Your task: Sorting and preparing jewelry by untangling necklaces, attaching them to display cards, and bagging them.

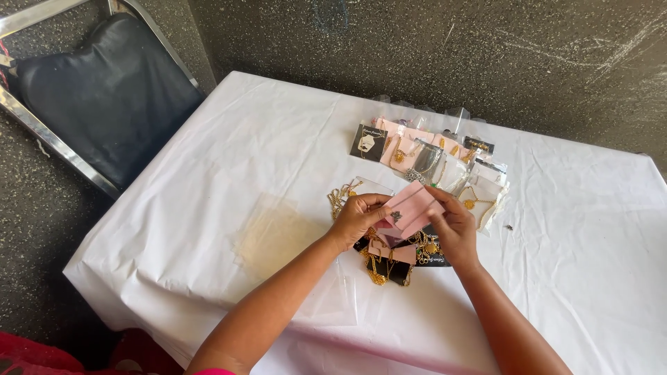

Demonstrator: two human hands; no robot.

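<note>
Mid-handling of a pink jewellery card [410, 206], by the look of it: held up over the table between both hands, a small dark pendant showing near its left end. Left hand [358, 217] pinching the card's left end, thumb on top and fingers curled beneath; right hand [455, 229] closed on the right end, fingertips at the near corner. Card tilted, far-right corner raised, clear of everything below. Directly under the hands, a loose heap of gold chains [379, 267] mixed with more pink and black cards [399, 253], touching and overlapping one another. Farther off and to the right, a fanned row of bagged jewellery cards [445, 156] in clear sleeves, a black card [368, 142] at its left end. Nearer and left of the hands, empty clear plastic sleeves [333, 295] flat on the white tablecloth [229, 153]. Judged from this: a steady two-handed pinch needed to keep the pendant from sliding. Dark cushioned chair [104, 90] far left, well apart.
</note>
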